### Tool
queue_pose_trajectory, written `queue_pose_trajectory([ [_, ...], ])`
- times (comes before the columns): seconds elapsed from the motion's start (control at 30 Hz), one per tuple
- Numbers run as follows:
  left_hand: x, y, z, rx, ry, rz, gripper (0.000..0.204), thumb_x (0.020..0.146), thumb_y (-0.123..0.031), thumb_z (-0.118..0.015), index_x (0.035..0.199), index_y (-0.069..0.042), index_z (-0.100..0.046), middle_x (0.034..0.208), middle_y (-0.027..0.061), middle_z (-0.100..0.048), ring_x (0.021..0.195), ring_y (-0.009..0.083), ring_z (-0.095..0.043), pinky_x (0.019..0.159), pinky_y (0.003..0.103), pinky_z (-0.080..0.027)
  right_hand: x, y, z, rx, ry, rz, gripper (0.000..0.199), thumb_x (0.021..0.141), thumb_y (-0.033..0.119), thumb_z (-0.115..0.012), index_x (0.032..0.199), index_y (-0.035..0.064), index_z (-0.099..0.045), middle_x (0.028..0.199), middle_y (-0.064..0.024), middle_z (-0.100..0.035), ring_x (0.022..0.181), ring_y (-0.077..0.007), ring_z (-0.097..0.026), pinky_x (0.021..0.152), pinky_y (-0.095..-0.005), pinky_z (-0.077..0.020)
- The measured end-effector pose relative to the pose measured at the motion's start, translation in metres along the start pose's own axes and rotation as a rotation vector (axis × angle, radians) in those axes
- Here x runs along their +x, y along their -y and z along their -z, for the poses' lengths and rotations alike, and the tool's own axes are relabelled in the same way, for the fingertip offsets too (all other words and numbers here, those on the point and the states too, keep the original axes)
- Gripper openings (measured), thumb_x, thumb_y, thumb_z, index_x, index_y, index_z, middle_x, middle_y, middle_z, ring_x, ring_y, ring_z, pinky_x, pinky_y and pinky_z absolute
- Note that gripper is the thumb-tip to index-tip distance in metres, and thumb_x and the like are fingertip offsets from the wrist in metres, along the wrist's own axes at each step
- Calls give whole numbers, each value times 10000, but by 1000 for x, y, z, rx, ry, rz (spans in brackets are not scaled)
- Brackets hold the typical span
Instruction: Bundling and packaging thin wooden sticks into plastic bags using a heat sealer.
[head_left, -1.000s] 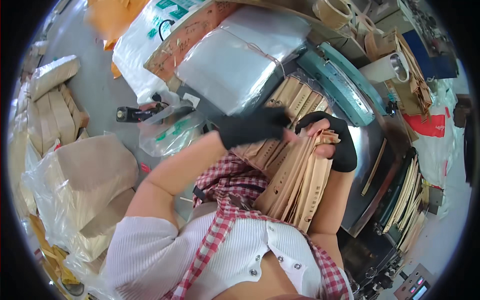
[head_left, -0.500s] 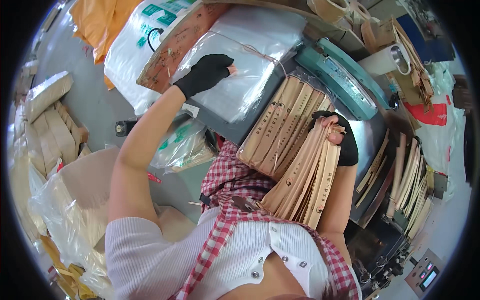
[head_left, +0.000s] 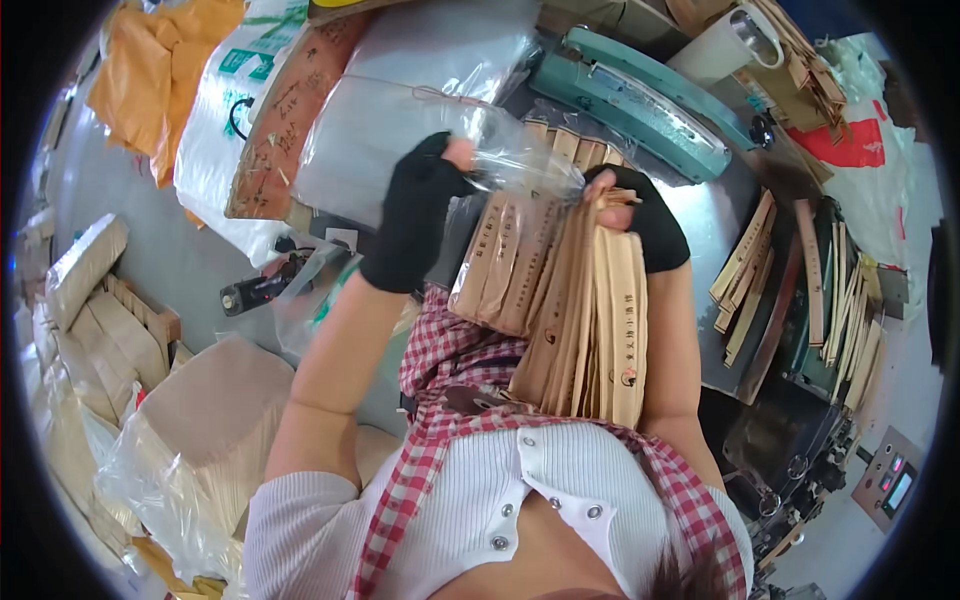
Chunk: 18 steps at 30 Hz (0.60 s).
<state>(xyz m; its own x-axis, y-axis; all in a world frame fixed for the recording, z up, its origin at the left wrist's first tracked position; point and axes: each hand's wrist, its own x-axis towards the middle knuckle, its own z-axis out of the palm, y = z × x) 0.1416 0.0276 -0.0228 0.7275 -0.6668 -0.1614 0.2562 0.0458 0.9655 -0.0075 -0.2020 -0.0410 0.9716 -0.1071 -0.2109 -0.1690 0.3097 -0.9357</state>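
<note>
My left hand (head_left: 415,215), in a black fingerless glove, pinches a clear plastic bag (head_left: 515,155) by one side. The bag stretches across to my right hand (head_left: 640,220), gloved the same way, whose fingers close round the top of a bundle of folded brown paper bags (head_left: 582,330) with printed edges. This bundle hangs upright before my chest. Behind it, more brown paper bags in a clear wrap (head_left: 500,255) lean on the table. A flat stack of clear plastic bags (head_left: 375,135), tied with string, lies beyond my left hand.
A teal bag sealer (head_left: 640,110) stands beyond my right hand, a white mug (head_left: 730,45) behind it. Loose paper strips (head_left: 745,270) lie at the right. Cardboard (head_left: 295,120) stands left of the bag stack; plastic-wrapped brown bundles (head_left: 210,420) fill the lower left.
My left hand has drawn a clear bag off the stack and carried it right and nearer, to my right hand. The right hand and its paper bags have shifted slightly left and up.
</note>
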Motion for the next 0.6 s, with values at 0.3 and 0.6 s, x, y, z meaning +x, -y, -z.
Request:
queue_pose_trajectory([
  [0.3,-10,51,-39,271,-396,-305,207,852,-118,-665,1024,-40,-580,866,93,-604,788,221,-613,695,303,-480,-5,-2,-2,75,56,103,319,630,218,-743,858,26,-626,898,-97,-618,865,-212,-595,811,-322,-446],
  [0.6,7,-15,-116,854,-109,-737,98,877,-192,-615,881,-101,-578,693,111,-608,610,310,-621,536,375,-468,-24,-2,9,9,93,222,339,680,92,-756,995,30,-646,1005,-34,-637,923,-124,-585,848,-276,-460],
])
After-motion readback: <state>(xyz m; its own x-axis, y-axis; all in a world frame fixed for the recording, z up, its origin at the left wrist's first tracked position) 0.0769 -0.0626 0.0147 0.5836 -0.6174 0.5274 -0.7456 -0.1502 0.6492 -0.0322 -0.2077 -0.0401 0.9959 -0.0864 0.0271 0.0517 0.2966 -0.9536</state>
